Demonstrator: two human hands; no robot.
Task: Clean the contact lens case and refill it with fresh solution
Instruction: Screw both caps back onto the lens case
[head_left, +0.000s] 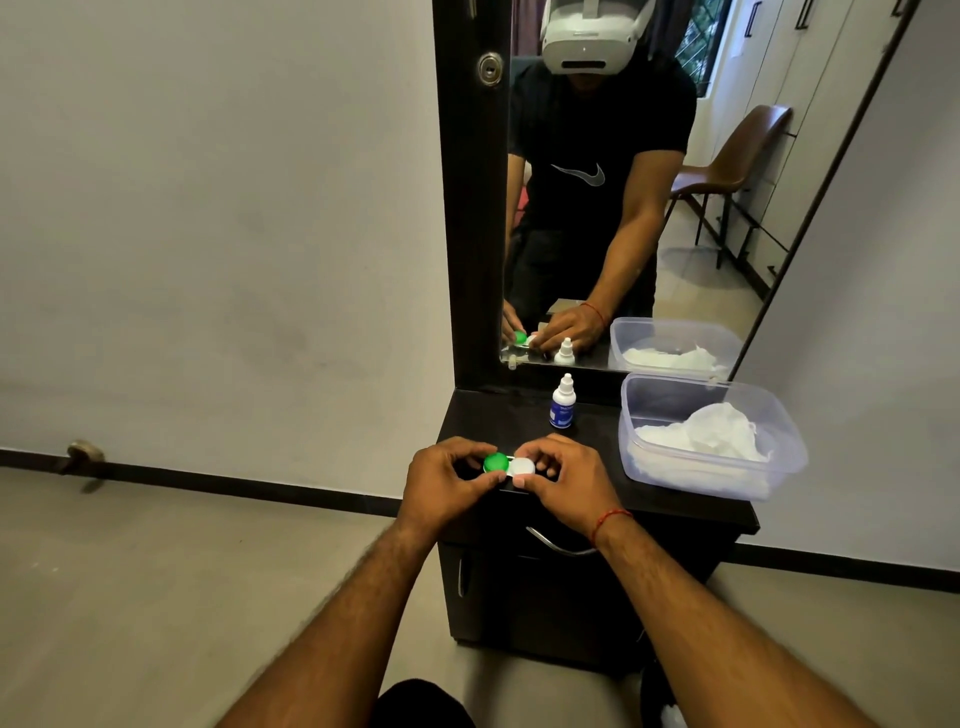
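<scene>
Hands meet at the near edge of the dark worktop (675, 506), both closed on the contact lens case (509, 466). The left hand (441, 486) has its grip clamped on the green cap (495, 461), thumb at the near side and fingers curled over the far side. The right hand (563, 480) has its grip pinched on the white cap (522, 467), which sits touching the green one; a red thread (612, 518) circles that wrist. Both caps are on the case (whether screwed tight cannot be told). Behind the case, well apart from it, a small white dropper bottle (562, 402) with a blue label stands upright, cap on. To the right a clear plastic tub (779, 457) rests on the worktop, holding crumpled white tissue (717, 431). A mirror (649, 197) rises behind the worktop and reflects the hands, bottle and tub. A curved metal handle (556, 545) shows on the cabinet front below.
</scene>
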